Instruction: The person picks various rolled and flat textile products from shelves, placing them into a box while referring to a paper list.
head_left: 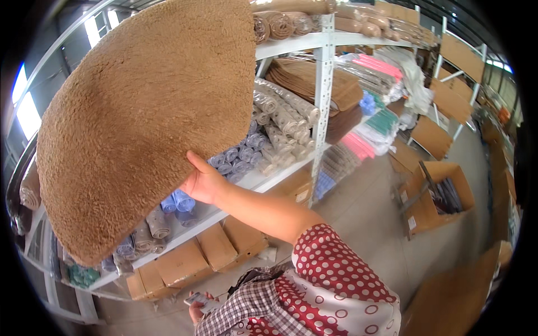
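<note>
Holding up a large tan shaggy half-round rug [140, 112], the right hand [203, 182] has its fingers closed on the rug's lower edge, thumb on the near face, so the rug hangs in the air before the white metal shelving rack [323, 84]. The left hand [197, 307], low at the frame's bottom, has its fingers wrapped round a small flat device [197, 301]. Behind the rug, the rack's middle shelf carries rolled mats in grey, blue and patterned cloth [269, 129]; brown folded rugs [314, 84] lie higher. Flat brown cardboard boxes [216, 249] sit beneath. On the floor, an open cardboard box [434, 196] holds dark long items, unclear.
</note>
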A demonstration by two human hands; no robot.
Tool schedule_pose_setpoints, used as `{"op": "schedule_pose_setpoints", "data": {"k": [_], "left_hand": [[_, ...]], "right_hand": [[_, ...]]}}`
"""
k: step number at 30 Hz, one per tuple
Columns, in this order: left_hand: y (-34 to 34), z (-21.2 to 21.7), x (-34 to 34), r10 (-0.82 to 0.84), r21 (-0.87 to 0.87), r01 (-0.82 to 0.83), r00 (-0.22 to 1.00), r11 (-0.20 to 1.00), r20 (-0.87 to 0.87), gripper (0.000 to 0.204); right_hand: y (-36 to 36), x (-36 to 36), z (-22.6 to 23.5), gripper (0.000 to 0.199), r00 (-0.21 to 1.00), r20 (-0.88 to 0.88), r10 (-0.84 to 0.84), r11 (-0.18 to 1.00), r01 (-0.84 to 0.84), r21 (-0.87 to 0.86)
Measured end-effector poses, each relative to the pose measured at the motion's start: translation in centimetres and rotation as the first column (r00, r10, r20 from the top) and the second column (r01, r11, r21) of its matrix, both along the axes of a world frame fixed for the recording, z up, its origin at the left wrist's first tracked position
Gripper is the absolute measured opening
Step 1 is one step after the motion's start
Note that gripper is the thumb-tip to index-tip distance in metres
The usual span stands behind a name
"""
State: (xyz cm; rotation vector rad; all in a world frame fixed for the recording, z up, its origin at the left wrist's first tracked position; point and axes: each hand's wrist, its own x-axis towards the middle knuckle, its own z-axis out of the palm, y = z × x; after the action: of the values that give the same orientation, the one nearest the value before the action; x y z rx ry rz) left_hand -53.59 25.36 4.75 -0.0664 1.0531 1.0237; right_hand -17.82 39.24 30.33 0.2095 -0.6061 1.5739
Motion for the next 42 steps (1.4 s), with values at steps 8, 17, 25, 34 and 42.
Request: {"op": "schedule_pose_setpoints", "data": {"k": [8,17,25,34,42], "left_hand": [[2.5,-2.7,-11.6,-0.065,-0.045,0.064,0.998,0.997,-0.019,0.073],[6.5,-1.6,-11.7,-0.225,0.209,0.179,0.949,0.961,0.223,0.076],[6.1,-2.4,-12.1,-0.211,0.148,0.158,0.848,0.976,0.485,0.078],[6.8,-3.4,-12.2,-0.297,0.230,0.240,0.919,0.943,0.260,0.053],[6.7,-5.1,-10.3,-0.345,0.211,0.297,0.906,0.931,0.245,0.055]], "right_hand": [[-9.5,-5.7,3.0,0.076,0.933,0.224,-0.281,0.920,0.195,0.340],[-14.9,-10.7,23.3,0.025,0.529,0.235,-0.815,0.563,0.631,0.534],[-13.6,-12.6,41.0,0.034,0.428,0.340,-0.837,0.546,0.629,0.553],[-13.0,-10.4,41.6,0.032,0.496,0.336,-0.801,0.596,0.600,0.534],[-11.9,-11.4,29.4,0.026,0.608,0.320,-0.727,0.678,0.561,0.475]]}}
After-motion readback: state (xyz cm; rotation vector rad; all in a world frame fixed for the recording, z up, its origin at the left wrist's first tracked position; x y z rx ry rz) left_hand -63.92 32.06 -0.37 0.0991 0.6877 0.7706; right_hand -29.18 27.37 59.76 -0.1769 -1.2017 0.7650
